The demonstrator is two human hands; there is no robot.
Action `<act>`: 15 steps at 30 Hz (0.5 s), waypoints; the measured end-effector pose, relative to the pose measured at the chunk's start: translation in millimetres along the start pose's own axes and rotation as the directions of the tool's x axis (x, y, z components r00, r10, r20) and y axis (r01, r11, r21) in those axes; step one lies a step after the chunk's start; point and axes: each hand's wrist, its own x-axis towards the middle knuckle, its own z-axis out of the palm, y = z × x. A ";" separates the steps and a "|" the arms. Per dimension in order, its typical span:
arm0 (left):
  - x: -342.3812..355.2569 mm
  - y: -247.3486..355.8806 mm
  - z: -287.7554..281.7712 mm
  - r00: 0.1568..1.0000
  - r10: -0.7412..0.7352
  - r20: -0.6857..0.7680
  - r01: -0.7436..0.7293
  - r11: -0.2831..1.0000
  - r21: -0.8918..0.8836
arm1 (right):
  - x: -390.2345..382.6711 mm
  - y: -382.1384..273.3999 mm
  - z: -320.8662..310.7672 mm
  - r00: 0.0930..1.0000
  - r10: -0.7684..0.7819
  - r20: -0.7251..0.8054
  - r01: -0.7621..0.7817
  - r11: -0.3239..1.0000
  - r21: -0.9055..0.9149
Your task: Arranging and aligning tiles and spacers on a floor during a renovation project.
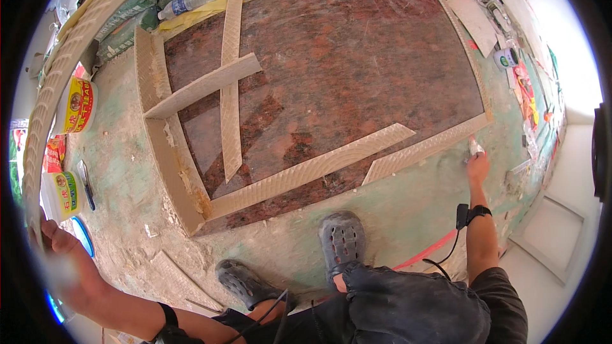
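Observation:
My left hand (70, 258) grips a long, pale ridged strip (86, 41) that rises along the left side. My right hand (477, 165) is closed on a small pale object (475, 147) beside the dark red speckled stone slab (344, 57), too small to name. An L-shaped edging (153, 153) runs along the slab's left end, a narrow strip (424, 146) along its near right edge. Three more strips lie on it or across it: a near one (306, 162), a lengthwise one (231, 121) and a short crossing piece (197, 86), which seems tilted on edge.
Two white buckets with yellow labels (67, 194) stand left, near a knife-like tool (86, 185). Bags (127, 19) and a plastic bottle (188, 3) line the back. A tile offcut (472, 22), a small can (505, 58) and clutter lie right. My grey clogs (341, 239) are below the slab.

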 end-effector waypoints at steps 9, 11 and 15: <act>1.2 -0.2 -6.2 0.982 -0.023 0.189 0.103 0.897 -0.430 | -8.1 12.6 -27.8 0.996 -0.081 -0.041 0.083 0.995 0.059; -1.9 1.9 2.4 0.991 -0.012 0.132 0.064 0.916 -0.397 | -13.6 1.5 -32.0 0.993 -0.110 -0.039 0.112 0.992 0.060; -4.1 4.6 3.0 0.991 0.005 0.131 0.046 0.925 -0.377 | -19.3 -16.8 -44.5 0.991 -0.119 -0.052 0.118 0.993 -0.021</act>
